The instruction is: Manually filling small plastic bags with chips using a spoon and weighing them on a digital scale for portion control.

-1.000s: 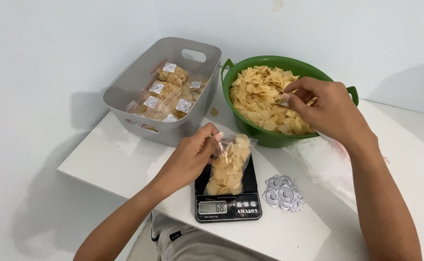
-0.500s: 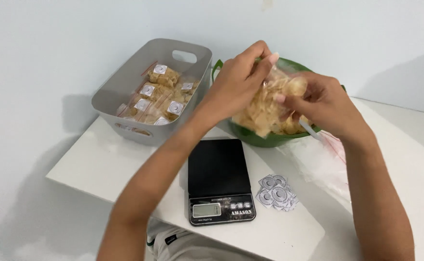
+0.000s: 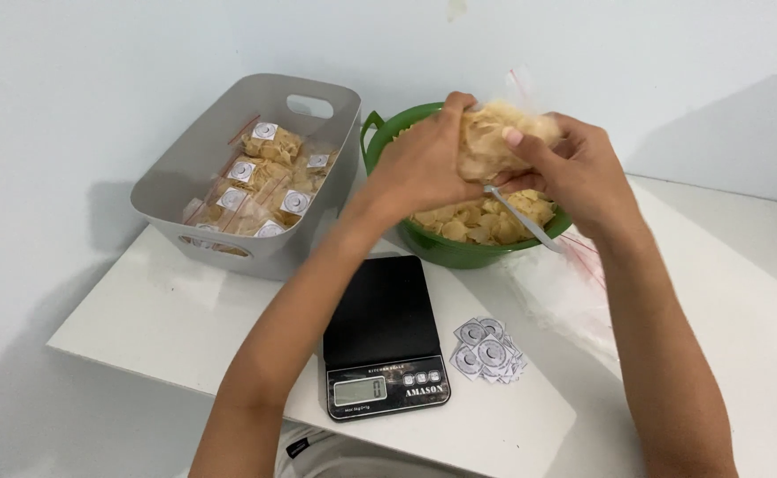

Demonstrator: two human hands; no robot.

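A: Head view, upper centre of the frame: left hand (image 3: 424,168) and right hand (image 3: 574,173) both closed around a clear bag of chips (image 3: 499,137), held up over the green bowl (image 3: 388,133)

B: Grip on each side?

A: Left hand wrapped round the bag's left end, fingers curled over the top; right hand pinching the right end, thumb pressed on the plastic. Bag bunched between the two, clear of the table

B: Below the bag?

A: More loose chips (image 3: 486,217) filling the bowl, with a metal spoon handle (image 3: 521,221) sticking out towards the right rim

B: And the scale?

A: Black kitchen scale (image 3: 384,332) at lower centre on the white table (image 3: 140,319), platform bare, well below the hands. Just right of it, a small heap of round stickers (image 3: 487,351)

B: Upper left?

A: Grey plastic bin (image 3: 193,168) holding packed chip bags (image 3: 269,177), each with a round sticker on top. Bin just beside the bowl, touching or not, hard to tell

B: Right of the bowl?

A: Loose clear plastic bags (image 3: 574,292) lying on the table, partly behind the right forearm
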